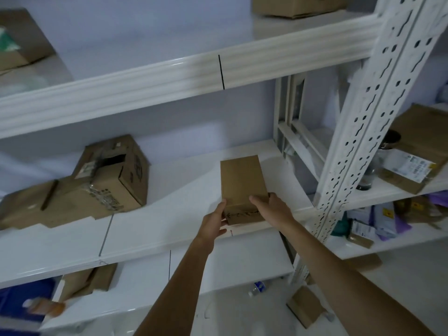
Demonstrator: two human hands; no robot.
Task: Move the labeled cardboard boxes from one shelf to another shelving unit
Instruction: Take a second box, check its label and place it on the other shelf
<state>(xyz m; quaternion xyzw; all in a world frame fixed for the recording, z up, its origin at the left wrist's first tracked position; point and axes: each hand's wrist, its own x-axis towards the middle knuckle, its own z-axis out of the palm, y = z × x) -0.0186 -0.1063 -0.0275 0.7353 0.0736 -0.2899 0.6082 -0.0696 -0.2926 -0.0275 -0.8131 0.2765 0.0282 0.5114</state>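
A small brown cardboard box [241, 180] with dark handwriting on its near end lies on the white middle shelf [169, 204], close to the front edge. My left hand [214, 223] grips its near left corner and my right hand [271, 207] holds its near right side. Both arms reach up from the bottom of the view.
A larger taped cardboard box [114, 173] and a flattened one [31, 209] sit at the left of the same shelf. A perforated white upright [358, 132] stands just right of the box. Beyond it, the neighbouring unit holds a labelled box [412, 156] and a jar [378, 163]. Another box [298, 6] sits on the shelf above.
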